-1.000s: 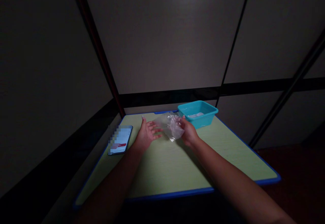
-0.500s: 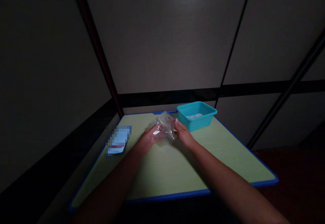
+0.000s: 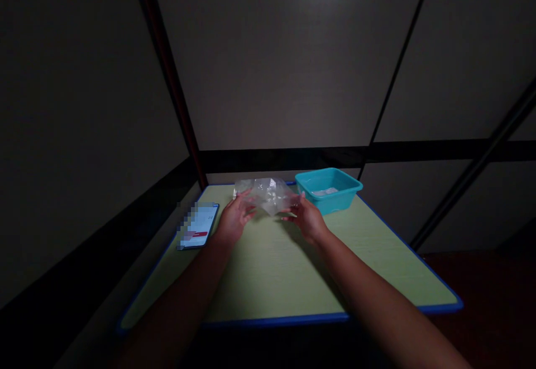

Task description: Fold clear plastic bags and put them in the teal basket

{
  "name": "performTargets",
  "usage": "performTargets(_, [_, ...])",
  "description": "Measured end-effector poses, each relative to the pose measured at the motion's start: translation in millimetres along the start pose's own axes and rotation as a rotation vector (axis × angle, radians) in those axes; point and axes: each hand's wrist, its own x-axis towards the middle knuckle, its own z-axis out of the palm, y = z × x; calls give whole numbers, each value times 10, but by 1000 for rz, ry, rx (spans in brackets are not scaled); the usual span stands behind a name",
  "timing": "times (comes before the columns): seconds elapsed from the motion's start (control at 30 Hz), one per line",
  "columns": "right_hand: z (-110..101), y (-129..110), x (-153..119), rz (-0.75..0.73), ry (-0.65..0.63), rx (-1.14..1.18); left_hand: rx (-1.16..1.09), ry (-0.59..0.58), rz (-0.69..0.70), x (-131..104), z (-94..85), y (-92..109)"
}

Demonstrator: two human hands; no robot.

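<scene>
A clear plastic bag (image 3: 270,193), thin and crinkled, is stretched sideways between my two hands above the far middle of the table. My left hand (image 3: 235,215) grips its left end, thumb on top and the other fingers underneath. On the opposite end, my right hand (image 3: 307,216) holds the bag in the same way, close to the front left corner of a turquoise plastic basket (image 3: 335,202). Light glints on the folds of the film. Whether anything lies inside the bag cannot be made out.
Whitish, see-through material (image 3: 325,191) lies in the basket. A phone (image 3: 201,226) with its screen lit rests at the table's left side. The pale green table (image 3: 276,279) has a blue edge and stands against dark wall panels (image 3: 285,78).
My hands have moved apart, and the bunched plastic bag is now spread wider between them. The view has shifted slightly.
</scene>
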Motion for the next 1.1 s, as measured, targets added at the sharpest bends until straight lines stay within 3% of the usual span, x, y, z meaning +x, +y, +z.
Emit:
performTargets(0.1, [-7,-7,4,21,-11,-16,-64,55,71,26,-21,30])
performTargets(0.23, [-26,-12,22,-49,78,-89,-70,92,98,15,-11,61])
performTargets(0.3, [-37,-19,14,-194,115,-254,-46,37,30,-11,7,73])
performTargets(0.37, [-37,-31,-23,-442,105,-533,-18,-72,-51,-57,41,75])
performTargets(0.47, [0,-49,-122,-801,-3,-988,41,-216,-88,-161,125,59])
performTargets(0.53, [38,-52,-184,-901,-61,-1202,65,-277,-63,-240,199,33])
performTargets(0.73, [80,-33,-215,-897,-59,-1378,75,-338,-62,-389,360,-96])
performTargets(0.93, [64,-28,-193,-855,-73,-1440,115,-274,-80,-397,349,-147])
performTargets(1.1, [42,-56,-180,-819,-70,-1464,93,-341,-64,-402,370,-108])
